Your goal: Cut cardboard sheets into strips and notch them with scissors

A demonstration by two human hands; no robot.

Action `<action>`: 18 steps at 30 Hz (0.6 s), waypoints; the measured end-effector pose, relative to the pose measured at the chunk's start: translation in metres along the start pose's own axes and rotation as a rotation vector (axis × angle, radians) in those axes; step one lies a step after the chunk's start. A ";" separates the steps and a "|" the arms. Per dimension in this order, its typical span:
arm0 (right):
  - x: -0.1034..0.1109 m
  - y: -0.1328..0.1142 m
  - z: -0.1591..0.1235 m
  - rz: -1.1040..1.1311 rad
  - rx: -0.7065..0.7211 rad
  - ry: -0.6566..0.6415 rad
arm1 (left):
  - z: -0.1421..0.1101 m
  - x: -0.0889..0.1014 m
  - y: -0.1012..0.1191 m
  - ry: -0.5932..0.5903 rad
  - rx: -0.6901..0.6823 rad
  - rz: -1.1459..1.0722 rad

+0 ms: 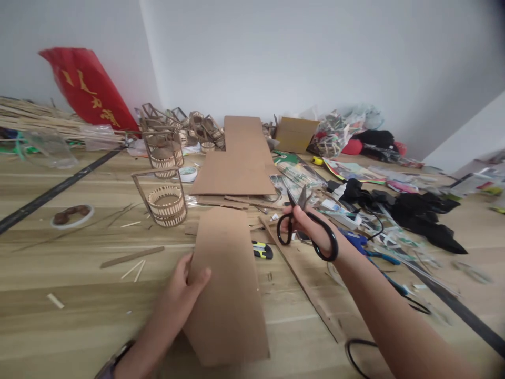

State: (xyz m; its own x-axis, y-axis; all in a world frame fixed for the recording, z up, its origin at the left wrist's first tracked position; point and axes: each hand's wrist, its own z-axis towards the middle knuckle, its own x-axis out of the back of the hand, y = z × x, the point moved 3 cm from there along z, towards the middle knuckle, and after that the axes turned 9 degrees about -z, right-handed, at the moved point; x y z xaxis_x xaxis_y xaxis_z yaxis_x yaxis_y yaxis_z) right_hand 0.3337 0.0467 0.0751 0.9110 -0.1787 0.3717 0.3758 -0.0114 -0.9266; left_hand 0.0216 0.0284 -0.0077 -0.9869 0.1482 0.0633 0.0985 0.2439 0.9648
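Note:
My left hand [193, 279] grips the left edge of a long brown cardboard piece [226, 295], thumb on top and fingers underneath. The cardboard's far end has trimmed corners. To its right, my right hand [313, 226] is closed around black-handled scissors [291, 223], whose blades point away and stand slightly apart. The blades are not touching the cardboard. A yellow and black utility knife [262, 250] lies between the cardboard and a thin wooden strip [300, 279]. Beyond, a larger cut cardboard sheet [236, 171] rests on the table.
Small slatted baskets with handles, one [168, 205] nearby, stand at the left and back. A tape roll [73, 216] and wood scraps [132, 257] lie left. Black cloth [422, 216], plastic bags and a blue glue gun [355, 239] with its cord crowd the right.

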 end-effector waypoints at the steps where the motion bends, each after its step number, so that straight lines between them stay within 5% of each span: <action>1: -0.001 -0.002 -0.007 0.016 -0.009 -0.017 | 0.001 0.005 0.004 0.117 -0.123 0.071; 4: -0.011 -0.009 -0.030 0.089 -0.050 -0.055 | -0.011 0.009 0.020 0.327 -0.484 0.303; 6: -0.024 -0.015 -0.048 0.142 -0.087 -0.091 | -0.023 -0.001 0.023 0.193 -0.542 0.319; 10: -0.060 -0.023 -0.084 0.257 -0.215 -0.275 | -0.042 -0.033 0.012 -0.272 -0.234 0.018; 13: -0.086 -0.017 -0.106 0.363 -0.368 -0.463 | -0.054 -0.055 0.006 -0.495 -0.067 -0.184; 15: -0.098 -0.007 -0.115 0.326 -0.368 -0.453 | -0.059 -0.060 0.003 -0.490 0.065 -0.248; 18: -0.110 0.005 -0.127 0.244 -0.261 -0.378 | -0.064 -0.055 0.004 -0.331 0.195 -0.377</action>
State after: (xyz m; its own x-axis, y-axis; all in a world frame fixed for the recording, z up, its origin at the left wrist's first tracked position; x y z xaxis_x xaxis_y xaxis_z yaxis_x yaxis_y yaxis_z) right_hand 0.2143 -0.0588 0.0224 0.9826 0.1610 0.0928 0.1339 -0.2675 -0.9542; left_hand 0.0683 -0.0402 0.0087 -0.8683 0.3027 -0.3929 -0.2022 0.5072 0.8378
